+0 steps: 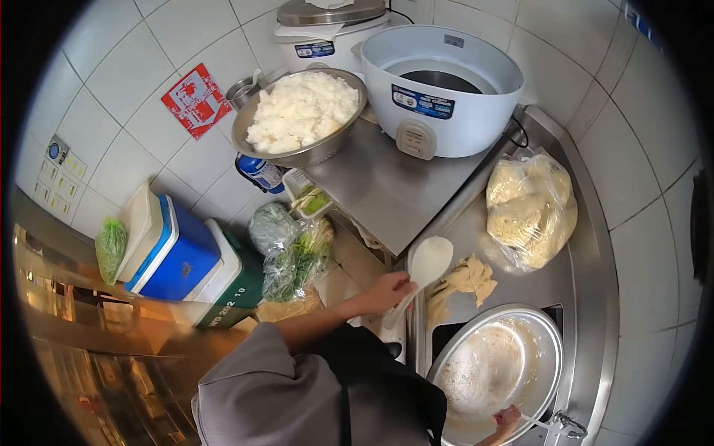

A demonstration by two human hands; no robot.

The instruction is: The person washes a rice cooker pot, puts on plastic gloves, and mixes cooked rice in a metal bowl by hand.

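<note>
My left hand (388, 293) is closed around the handle of a white rice paddle (431, 260), held over the near edge of the steel counter. My right hand (509, 418) is over the near rim of a large metal pot (547, 349) in the sink, beside the thin spout of a faucet (569, 426). Its fingers look closed, but what they grip is not clear. Whitish residue and cloudy wetness coat the pot's inside. A crumpled beige cloth (471, 279) lies between the paddle and the pot.
A steel bowl heaped with cooked rice (301, 111) stands beside an open white rice cooker (446, 70) on a raised steel surface (372, 186). Another cooker (335, 41) is behind. A plastic bag of pale food (532, 212) lies right; coolers (175, 249) and bagged greens (297, 253) sit left.
</note>
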